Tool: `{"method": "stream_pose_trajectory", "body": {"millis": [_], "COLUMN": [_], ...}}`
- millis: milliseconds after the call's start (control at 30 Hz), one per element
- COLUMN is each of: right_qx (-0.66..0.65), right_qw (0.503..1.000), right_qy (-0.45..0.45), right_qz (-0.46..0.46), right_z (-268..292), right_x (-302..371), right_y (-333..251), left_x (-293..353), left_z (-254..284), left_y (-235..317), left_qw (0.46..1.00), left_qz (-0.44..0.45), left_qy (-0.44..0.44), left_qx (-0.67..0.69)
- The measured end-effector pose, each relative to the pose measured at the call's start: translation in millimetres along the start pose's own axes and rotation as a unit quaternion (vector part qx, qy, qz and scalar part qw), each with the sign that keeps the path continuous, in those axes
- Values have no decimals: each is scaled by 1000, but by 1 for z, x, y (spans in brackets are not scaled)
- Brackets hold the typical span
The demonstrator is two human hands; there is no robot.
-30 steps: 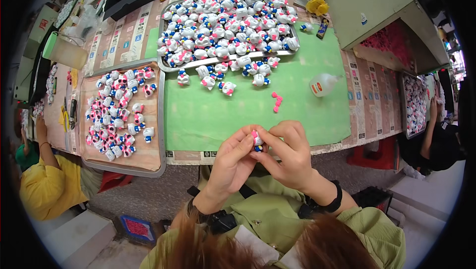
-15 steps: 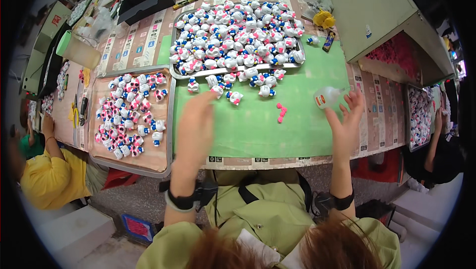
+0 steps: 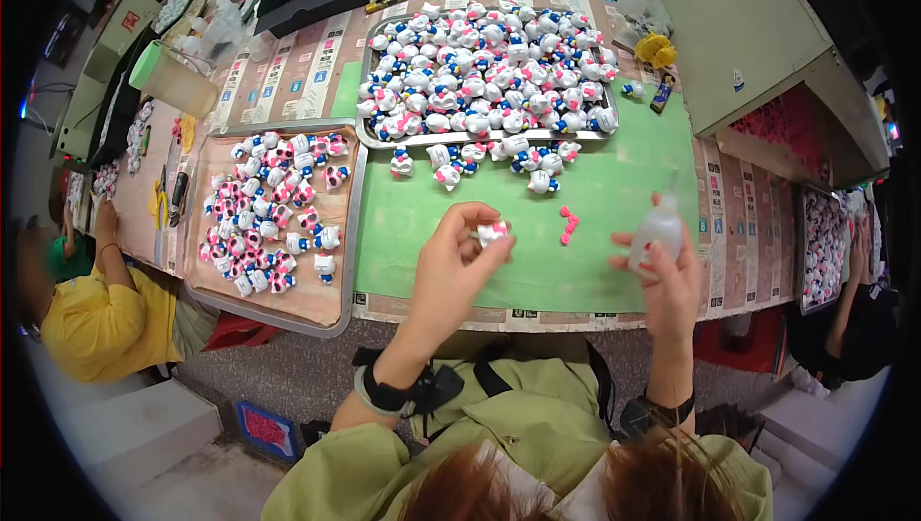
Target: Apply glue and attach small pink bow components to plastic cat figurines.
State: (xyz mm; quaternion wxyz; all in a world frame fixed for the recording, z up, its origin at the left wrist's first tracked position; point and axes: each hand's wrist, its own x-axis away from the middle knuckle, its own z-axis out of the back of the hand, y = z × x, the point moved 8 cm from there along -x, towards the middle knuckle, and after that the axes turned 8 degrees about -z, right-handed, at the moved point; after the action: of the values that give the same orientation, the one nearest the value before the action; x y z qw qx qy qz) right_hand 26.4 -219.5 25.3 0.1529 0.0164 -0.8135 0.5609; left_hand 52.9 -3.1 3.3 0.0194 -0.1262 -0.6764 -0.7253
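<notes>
My left hand (image 3: 455,267) is closed, pinching a small white and pink toy figurine (image 3: 492,231) between thumb and fingertips over the green mat (image 3: 432,276). On the right, my right hand (image 3: 669,289) grips a translucent squeeze bottle (image 3: 658,227) with its thin nozzle pointing up. A short row of small pink pieces (image 3: 568,225) lies on the mat between my hands. Just beyond them, several loose white, blue and pink figurines (image 3: 540,181) rest in front of a heaped metal tray (image 3: 368,123).
A second tray (image 3: 351,262) of figurines with dark pink-rimmed glasses stands at the left. Beyond it are scissors (image 3: 158,200) and a green-lidded jug (image 3: 182,84). A beige open-fronted box (image 3: 767,27) stands at the right. Other people sit at both sides.
My left hand has come back toward me with a figurine in its fingers. My right hand has taken hold of the bottle and brought it upright, nearer to me.
</notes>
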Motion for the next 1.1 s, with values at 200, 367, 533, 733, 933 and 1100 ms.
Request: {"method": "stream_pose_trajectory", "body": {"millis": [200, 367, 533, 733, 933, 1100], "right_qx": [129, 138, 291, 322, 321, 321], "right_qw": [990, 978, 908, 883, 889, 892], "right_qy": [-50, -32, -61, -52, -47, -45], "right_qz": [4, 154, 295, 338, 323, 315], "right_z": [-20, -34, -45, -48, -47, -49], "right_x": [29, 41, 56, 62, 60, 60], "right_y": [7, -17, -35, -37, -35, -38], "left_x": [26, 32, 34, 35, 37, 37], "left_z": [-22, -25, -25, -29, -29, -31], "left_y": [-12, -12, -13, -14, -15, -11], "left_qw": [956, 957, 959, 955, 957, 958], "left_qz": [19, -9, -9, 3, 7, 9], "left_qy": [-25, 6, -11, -18, -21, -20], "left_qx": [290, 290, 285, 296, 290, 287]}}
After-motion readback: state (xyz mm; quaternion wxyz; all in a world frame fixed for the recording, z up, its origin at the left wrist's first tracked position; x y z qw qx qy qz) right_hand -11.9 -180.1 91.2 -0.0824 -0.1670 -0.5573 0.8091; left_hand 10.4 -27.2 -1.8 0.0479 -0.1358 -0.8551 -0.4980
